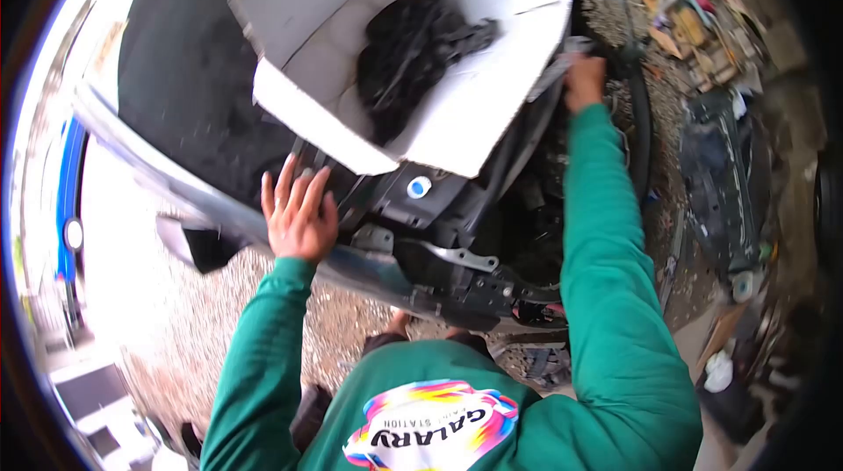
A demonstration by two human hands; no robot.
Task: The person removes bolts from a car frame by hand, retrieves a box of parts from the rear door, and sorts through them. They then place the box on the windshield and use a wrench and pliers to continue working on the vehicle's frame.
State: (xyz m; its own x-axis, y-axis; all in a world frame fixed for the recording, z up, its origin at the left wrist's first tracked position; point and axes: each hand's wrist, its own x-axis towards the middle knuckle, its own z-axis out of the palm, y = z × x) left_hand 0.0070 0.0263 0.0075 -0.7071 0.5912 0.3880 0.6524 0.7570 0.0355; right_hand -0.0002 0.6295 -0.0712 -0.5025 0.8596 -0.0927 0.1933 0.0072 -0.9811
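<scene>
My left hand (pixel 300 218) lies with its fingers spread at the base of the car's windshield (pixel 189 67), near the lower corner of a white cardboard box (pixel 303 111). My right hand (pixel 586 83) is closed at the far side of the engine bay, beside the box's right corner. A greyish, blurred piece shows by its fingers, and I cannot make out what it is. The open box rests tilted over the windshield and the engine bay, with a crumpled black bundle (pixel 404 58) inside. Below the box, a white and blue cap (pixel 419 187) sits on the black cowl area.
A metal bracket (pixel 461 256) runs along the near side of the engine bay. The side mirror (pixel 204 244) sticks out at the left. Dark car parts (pixel 722 181) and a heap of scrap (pixel 694 23) lie on the ground at the right. A blue vehicle (pixel 70 199) stands far left.
</scene>
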